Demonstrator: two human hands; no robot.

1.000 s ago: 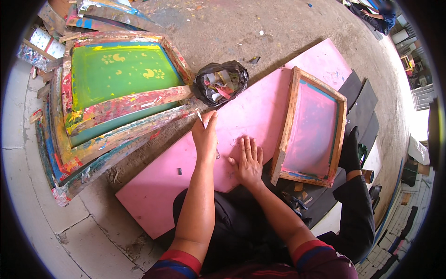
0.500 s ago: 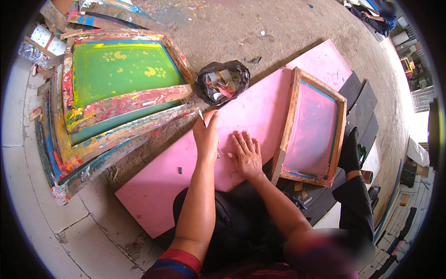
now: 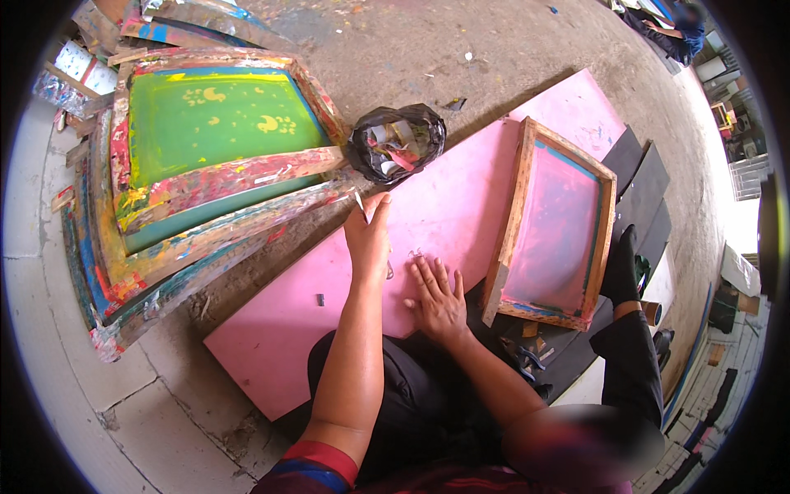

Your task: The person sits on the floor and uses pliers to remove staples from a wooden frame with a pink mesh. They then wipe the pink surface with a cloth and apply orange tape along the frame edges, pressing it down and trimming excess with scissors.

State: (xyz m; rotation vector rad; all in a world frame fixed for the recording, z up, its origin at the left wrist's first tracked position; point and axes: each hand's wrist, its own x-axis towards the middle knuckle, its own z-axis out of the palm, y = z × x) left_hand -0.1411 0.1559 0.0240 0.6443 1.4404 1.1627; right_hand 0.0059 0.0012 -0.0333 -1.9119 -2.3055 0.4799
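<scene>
A long pink board [image 3: 284, 342] lies at an angle in front of me, over my lap. My left hand [image 3: 368, 235] is closed above it around a slim, pale, stick-like tool [image 3: 359, 200]. The tool's tip shows past my thumb; most of it is hidden in the fist, so its kind is unclear. My right hand [image 3: 440, 305] rests flat on the board, fingers spread and holding nothing. Just beyond its fingertips is a small dark outline mark [image 3: 418, 253]. To the right, a wooden screen-printing frame [image 3: 510, 222] with pink-stained mesh leans on the board.
Stacked paint-crusted screen frames [image 3: 239, 181] stand at left, the top one with green mesh. A black plastic bag [image 3: 362, 152] of scraps sits by the board's far edge. A small dark piece [image 3: 321, 300] lies on the board. Dark sheets [image 3: 642, 189] and another person [image 3: 679, 37] are at right.
My right hand has slid slightly toward me, uncovering more of the dark mark beyond its fingertips. My left hand keeps its grip on the tool, nearly in place.
</scene>
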